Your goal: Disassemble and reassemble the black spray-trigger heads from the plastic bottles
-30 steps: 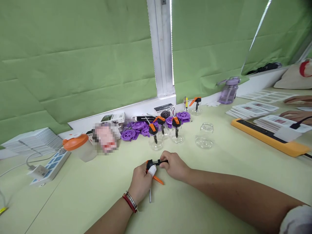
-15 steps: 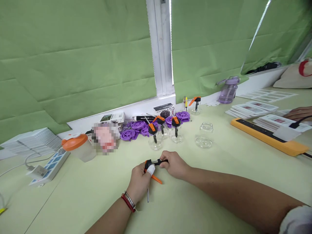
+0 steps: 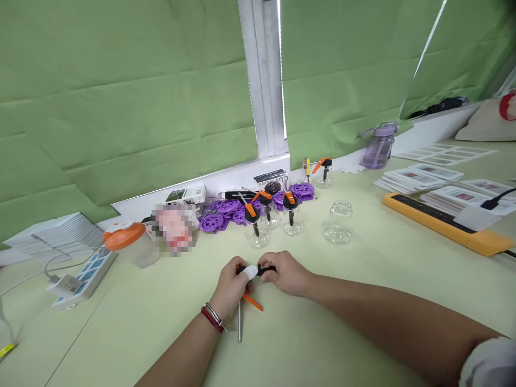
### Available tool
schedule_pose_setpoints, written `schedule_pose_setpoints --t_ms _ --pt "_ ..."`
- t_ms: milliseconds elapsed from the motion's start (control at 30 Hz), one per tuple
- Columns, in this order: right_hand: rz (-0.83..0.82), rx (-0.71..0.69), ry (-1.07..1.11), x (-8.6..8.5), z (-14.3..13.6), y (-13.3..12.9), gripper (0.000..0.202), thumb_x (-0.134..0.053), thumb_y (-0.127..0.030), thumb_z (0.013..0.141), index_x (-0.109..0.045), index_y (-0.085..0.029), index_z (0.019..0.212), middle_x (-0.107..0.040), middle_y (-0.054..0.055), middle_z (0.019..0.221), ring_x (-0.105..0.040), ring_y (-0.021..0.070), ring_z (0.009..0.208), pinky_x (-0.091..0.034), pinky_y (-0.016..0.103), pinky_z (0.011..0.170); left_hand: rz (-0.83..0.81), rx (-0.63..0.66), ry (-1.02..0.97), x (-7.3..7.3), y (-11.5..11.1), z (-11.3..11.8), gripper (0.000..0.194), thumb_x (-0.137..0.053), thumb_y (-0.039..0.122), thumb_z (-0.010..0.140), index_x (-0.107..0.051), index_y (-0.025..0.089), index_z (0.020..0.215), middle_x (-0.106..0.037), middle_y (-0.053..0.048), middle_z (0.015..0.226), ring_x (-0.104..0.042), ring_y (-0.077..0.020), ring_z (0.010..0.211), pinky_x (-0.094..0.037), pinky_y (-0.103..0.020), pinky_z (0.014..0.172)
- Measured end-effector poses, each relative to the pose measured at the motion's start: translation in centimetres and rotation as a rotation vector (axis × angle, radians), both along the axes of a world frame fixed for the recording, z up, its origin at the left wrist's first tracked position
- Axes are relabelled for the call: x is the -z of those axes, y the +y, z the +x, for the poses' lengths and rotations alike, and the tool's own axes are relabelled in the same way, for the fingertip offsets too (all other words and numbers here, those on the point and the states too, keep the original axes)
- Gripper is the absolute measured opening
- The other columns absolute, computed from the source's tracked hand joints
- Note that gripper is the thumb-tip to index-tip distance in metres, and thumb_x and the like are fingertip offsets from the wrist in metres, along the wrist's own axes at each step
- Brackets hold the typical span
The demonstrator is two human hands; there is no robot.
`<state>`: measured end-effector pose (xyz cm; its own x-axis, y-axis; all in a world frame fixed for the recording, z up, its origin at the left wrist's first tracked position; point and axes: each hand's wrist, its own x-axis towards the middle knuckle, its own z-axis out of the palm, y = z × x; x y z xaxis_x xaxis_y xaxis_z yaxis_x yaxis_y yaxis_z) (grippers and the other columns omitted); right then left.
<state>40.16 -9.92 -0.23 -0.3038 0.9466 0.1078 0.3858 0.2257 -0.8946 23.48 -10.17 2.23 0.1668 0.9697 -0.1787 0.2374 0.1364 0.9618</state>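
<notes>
My left hand, its thumb tip wrapped in white, is closed around a black jar top above the table. From beneath its fingers an orange lever and a thin metal rod stick out toward me. My right hand pinches the black stem of the same top from the other side. Most of the top's body is hidden by my fingers. Beyond my hands stand several small glass jars, such as this jar, with black-and-orange tops. One glass jar without a top stands to their right.
Purple slotted plastic parts lie piled near the wall. On the left are an orange-lidded cup and a white power strip. At right lie a yellow power strip and card stacks, with a purple bottle behind.
My left hand has turned and come closer to my right, covering the top's body; the rod and lever have swung slightly. The other person's hand at far right has left the view.
</notes>
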Motion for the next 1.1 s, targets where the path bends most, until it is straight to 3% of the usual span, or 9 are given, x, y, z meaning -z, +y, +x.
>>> schedule_pose_setpoints --t_ms 300,700,900,1100 --pt "-0.134 -0.05 0.28 0.3 -1.0 -0.3 0.023 -0.058 -0.011 0.071 -0.051 -0.019 0.092 -0.069 0.0 0.078 -0.066 0.0153 0.073 -0.048 0.027 0.069 -0.081 -0.05 -0.091 0.0 0.0 1.9 0.021 -0.066 0.031 0.062 -0.059 0.012 0.07 -0.051 0.002 0.046 -0.047 -0.009 0.042 -0.037 -0.019 0.039" --pt "-0.092 0.0 0.053 0.5 0.0 1.2 0.011 -0.061 -0.022 0.072 -0.062 -0.017 0.082 -0.067 0.002 0.077 -0.06 0.0142 0.071 -0.044 0.025 0.063 -0.121 -0.13 -0.067 -0.2 1.1 1.8 0.011 -0.063 0.018 0.058 -0.059 0.013 0.067 -0.044 0.006 0.04 -0.04 -0.0072 0.034 -0.03 -0.018 0.032" --pt "-0.029 0.019 0.023 0.8 0.2 1.3 0.012 -0.059 -0.023 0.073 -0.062 -0.018 0.084 -0.066 0.002 0.081 -0.059 0.0144 0.073 -0.044 0.026 0.065 -0.119 -0.144 -0.074 0.0 1.0 1.8 0.01 -0.062 0.02 0.06 -0.057 0.015 0.067 -0.043 0.007 0.04 -0.043 -0.0093 0.035 -0.034 -0.02 0.032" --pt "-0.09 -0.039 0.014 0.2 1.1 1.2 0.013 -0.059 -0.022 0.073 -0.062 -0.017 0.085 -0.066 0.001 0.078 -0.058 0.0132 0.069 -0.043 0.025 0.062 -0.125 -0.065 -0.111 -0.2 1.0 1.0 0.022 -0.067 0.031 0.061 -0.053 0.015 0.067 -0.047 0.006 0.044 -0.044 -0.0087 0.037 -0.036 -0.02 0.034"
